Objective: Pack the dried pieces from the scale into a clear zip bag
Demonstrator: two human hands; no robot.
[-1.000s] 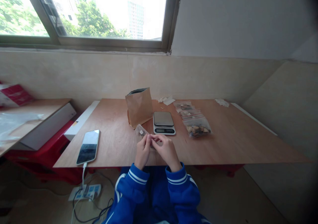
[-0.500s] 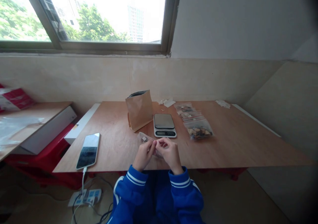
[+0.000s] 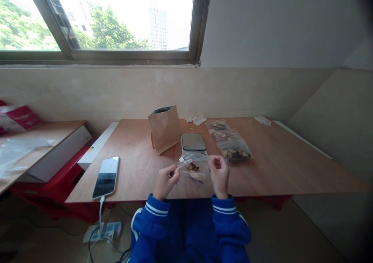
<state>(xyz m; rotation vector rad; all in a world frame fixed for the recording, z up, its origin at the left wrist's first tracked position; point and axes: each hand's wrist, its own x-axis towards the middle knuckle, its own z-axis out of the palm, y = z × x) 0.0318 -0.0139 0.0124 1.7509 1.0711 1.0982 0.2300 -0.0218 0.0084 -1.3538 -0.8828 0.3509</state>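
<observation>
Both hands, left hand (image 3: 166, 178) and right hand (image 3: 219, 172), hold a small filled bag (image 3: 194, 167) stretched between pinched fingers; several filled bags (image 3: 231, 145) already lie by the scale (image 3: 193, 141) on the surface (image 3: 276, 166); sealing looks unfinished

A brown paper bag (image 3: 164, 128) stands open-topped on the wooden table (image 3: 276, 166), just left of a digital scale (image 3: 193, 142). Right of the scale lie filled clear bags (image 3: 230, 142) in a row. A phone (image 3: 106, 171) on a cable rests near the table's left edge, below the window (image 3: 116, 18)
</observation>
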